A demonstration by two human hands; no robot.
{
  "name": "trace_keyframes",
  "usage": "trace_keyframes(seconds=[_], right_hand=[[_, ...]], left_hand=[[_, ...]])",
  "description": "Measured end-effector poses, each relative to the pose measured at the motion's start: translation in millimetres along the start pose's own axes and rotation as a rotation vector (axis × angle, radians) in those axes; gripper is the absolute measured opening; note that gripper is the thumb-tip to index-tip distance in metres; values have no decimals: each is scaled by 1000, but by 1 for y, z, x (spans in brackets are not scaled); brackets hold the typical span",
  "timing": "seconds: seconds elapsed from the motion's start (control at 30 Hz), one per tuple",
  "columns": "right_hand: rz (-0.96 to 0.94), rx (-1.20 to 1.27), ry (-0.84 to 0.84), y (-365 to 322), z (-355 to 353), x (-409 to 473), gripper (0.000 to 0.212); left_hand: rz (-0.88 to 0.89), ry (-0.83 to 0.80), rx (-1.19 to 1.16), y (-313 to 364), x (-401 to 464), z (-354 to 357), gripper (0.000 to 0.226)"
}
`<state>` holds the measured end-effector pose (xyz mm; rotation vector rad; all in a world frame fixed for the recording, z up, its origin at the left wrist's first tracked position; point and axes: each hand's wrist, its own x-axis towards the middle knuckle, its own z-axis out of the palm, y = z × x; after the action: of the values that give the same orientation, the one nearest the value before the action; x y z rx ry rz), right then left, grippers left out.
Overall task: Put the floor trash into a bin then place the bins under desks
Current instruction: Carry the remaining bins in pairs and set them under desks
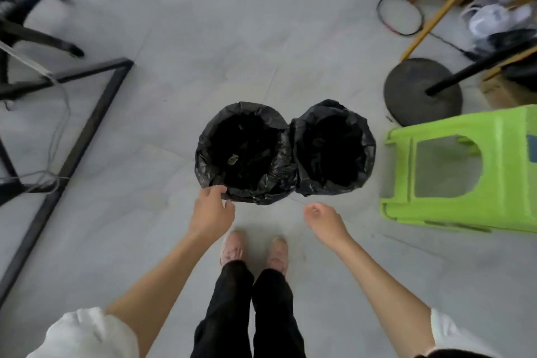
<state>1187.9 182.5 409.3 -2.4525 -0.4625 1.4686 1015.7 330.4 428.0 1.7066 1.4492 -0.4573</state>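
Observation:
Two bins lined with black bags stand side by side on the grey floor in front of my feet. The left bin (245, 151) has a small greenish scrap inside it; the right bin (332, 148) looks dark inside. My left hand (213, 209) reaches to the near rim of the left bin, fingertips touching the bag edge, fingers loosely bent. My right hand (324, 219) hovers just short of the right bin, fingers loosely curled and holding nothing.
A green plastic stool (462, 171) lies on its side to the right of the bins. Behind it stands a round black base with a pole (421, 93). A black desk frame (87, 122) with cables and an office chair base (35, 26) are at left. A racket (399, 14) and wooden legs lie at back right.

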Motion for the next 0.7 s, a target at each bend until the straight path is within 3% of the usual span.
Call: trace_keyframes(seconds=[0.07,0.17,0.3,0.4,0.57,0.7], right_hand=[[76,97,-44,16,13,55,17],[353,495,-81,38,29,116,35],[629,1214,-45,59,41,184,55],[665,1678,72,68,43,222,36],[649,1857,181,67,40,243,19],[630,1847,190,54,28,224,19]], left_hand=[[-16,-19,102,-7,44,33,51],[-74,44,153,-20,104,65,61],[-296,156,-81,-51,167,96,78],[-430,206,-331,-71,200,116,80],[-616,159,-965,-81,235,130,43],[-627,174,-1115,-79,224,111,45]])
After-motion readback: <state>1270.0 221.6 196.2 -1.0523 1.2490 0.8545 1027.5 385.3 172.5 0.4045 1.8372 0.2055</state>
